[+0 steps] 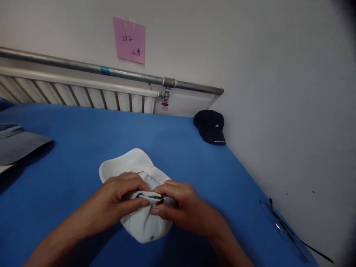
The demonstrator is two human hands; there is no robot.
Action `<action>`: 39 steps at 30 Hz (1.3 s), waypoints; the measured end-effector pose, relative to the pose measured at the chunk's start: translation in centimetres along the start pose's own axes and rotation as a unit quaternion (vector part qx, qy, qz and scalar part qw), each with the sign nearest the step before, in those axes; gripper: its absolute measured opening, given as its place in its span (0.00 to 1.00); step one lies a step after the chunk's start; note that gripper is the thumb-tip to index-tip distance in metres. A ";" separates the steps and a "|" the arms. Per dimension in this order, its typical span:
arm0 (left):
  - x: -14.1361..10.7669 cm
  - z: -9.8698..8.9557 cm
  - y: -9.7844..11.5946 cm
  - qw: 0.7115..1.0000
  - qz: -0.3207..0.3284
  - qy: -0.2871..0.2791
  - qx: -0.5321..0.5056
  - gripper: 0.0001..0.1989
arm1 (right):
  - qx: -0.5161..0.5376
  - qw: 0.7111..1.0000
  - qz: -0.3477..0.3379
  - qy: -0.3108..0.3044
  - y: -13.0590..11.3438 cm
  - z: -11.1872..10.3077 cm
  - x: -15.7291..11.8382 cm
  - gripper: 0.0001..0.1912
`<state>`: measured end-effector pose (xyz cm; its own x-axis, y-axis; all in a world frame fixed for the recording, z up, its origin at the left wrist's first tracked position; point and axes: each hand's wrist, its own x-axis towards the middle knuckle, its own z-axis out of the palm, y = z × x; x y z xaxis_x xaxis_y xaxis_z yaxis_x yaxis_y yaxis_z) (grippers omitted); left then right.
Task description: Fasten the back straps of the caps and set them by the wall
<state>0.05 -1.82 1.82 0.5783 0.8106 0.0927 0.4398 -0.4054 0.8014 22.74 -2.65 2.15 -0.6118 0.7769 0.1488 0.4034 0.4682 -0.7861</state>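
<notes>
A white baseball cap (143, 224) is held over the blue surface, its brim (125, 163) pointing away to the upper left and its inner band partly showing. My left hand (119, 196) pinches the left side of the cap's back strap (150, 196) between thumb and fingers. On the strap's right side, by a small dark buckle (159, 199), my right hand (180, 204) has its thumb and fingers closed around the edge. The fingertips hide part of the strap and buckle.
A black cap (210, 126) lies at the far right corner against the wall. Eyeglasses (283, 226) rest along the right edge. A grey item, perhaps a cap (25, 146), is at the left. A radiator (78, 92) and pipe (133, 75) run behind the blue table (83, 129).
</notes>
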 end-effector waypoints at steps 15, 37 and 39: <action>0.0 -0.4 0.5 0.990 0.004 -0.077 -0.119 0.07 | 0.026 0.999 -0.010 0.042 -0.5 1.2 -0.2 0.09; -0.8 -2.1 -0.9 0.986 -0.055 -0.080 -0.135 0.10 | 0.130 0.987 0.006 0.091 0.4 -0.2 -0.2 0.06; -1.3 -2.8 -1.1 0.978 -0.067 -0.066 -0.188 0.09 | 0.177 0.981 0.019 0.071 0.6 -1.1 -0.4 0.05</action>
<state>-3.12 -1.24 2.47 0.6271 0.7741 -0.0861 0.2486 -0.0942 0.9640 24.03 -2.22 2.25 -0.4905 0.8532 0.1771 0.1464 0.2811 -0.9484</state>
